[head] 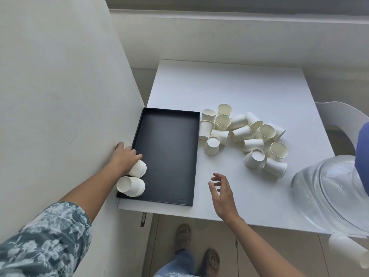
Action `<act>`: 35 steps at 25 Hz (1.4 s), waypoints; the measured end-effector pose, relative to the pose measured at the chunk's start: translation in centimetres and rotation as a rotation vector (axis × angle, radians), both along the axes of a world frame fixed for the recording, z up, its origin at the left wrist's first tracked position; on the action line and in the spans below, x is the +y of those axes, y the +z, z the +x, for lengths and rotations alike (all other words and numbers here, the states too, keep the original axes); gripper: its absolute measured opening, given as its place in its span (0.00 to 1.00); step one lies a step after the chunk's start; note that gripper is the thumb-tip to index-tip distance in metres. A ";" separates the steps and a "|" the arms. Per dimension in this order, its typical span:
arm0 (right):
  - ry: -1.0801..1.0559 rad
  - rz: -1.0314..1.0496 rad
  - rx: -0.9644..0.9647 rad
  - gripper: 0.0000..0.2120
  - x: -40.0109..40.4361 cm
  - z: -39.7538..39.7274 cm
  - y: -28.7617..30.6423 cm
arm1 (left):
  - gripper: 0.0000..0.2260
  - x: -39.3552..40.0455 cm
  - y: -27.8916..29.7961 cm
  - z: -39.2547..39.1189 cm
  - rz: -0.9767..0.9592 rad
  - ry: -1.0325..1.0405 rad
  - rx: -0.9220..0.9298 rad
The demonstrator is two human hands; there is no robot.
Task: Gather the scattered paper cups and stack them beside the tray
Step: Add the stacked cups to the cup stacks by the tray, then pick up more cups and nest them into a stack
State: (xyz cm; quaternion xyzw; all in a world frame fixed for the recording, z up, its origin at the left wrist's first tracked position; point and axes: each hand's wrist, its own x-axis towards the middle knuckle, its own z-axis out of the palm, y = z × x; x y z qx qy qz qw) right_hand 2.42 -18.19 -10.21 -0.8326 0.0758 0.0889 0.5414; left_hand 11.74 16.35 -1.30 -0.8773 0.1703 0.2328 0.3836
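Observation:
A black rectangular tray (169, 156) lies at the left of the white table, against the wall. In its near left corner lie two short stacks of white paper cups. My left hand (124, 156) grips the farther stack (138, 168). The nearer stack (130, 186) lies on its side, mouth toward me. Several loose white paper cups (245, 134) lie scattered right of the tray, some upright, some tipped, some upside down. My right hand (221, 193) hovers above the table just right of the tray, fingers relaxed and empty.
A white wall (60, 96) bounds the table's left side. A large clear plastic water bottle (329, 188) lies at the right front corner. A white chair (343, 120) stands beyond the right edge. My feet show below the table's front edge.

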 end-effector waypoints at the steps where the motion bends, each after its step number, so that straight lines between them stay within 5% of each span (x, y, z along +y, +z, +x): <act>1: 0.011 -0.014 0.008 0.13 0.0 0.2 -0.1 | 0.20 0.2 -0.4 -0.1 -0.024 -0.004 -0.008; 13: 0.244 -0.598 -0.063 0.34 1.1 12.2 2.5 | 0.21 0.2 -2.1 -0.4 -0.306 0.061 -0.121; 17: 0.395 -0.804 -0.007 0.42 1.3 15.9 2.2 | 0.21 -1.6 -2.4 -0.5 -0.568 0.151 -0.215; 21: 0.468 -0.908 -0.013 0.36 1.3 16.5 1.4 | 0.21 -4.6 -2.8 -0.9 -0.854 0.301 -0.222; 28: 0.272 -0.543 0.035 0.23 0.0 13.2 0.2 | 0.16 -8.2 -4.1 -2.8 -1.138 0.493 -0.193; 32: -0.271 -0.022 0.136 0.20 -0.6 10.6 0.9 | 0.13 -9.5 -4.3 -3.1 -1.230 0.583 -0.227; 35: -0.358 0.364 0.349 0.19 -0.1 9.2 1.6 | 0.14 -10.9 -4.4 -3.3 -1.275 0.613 -0.206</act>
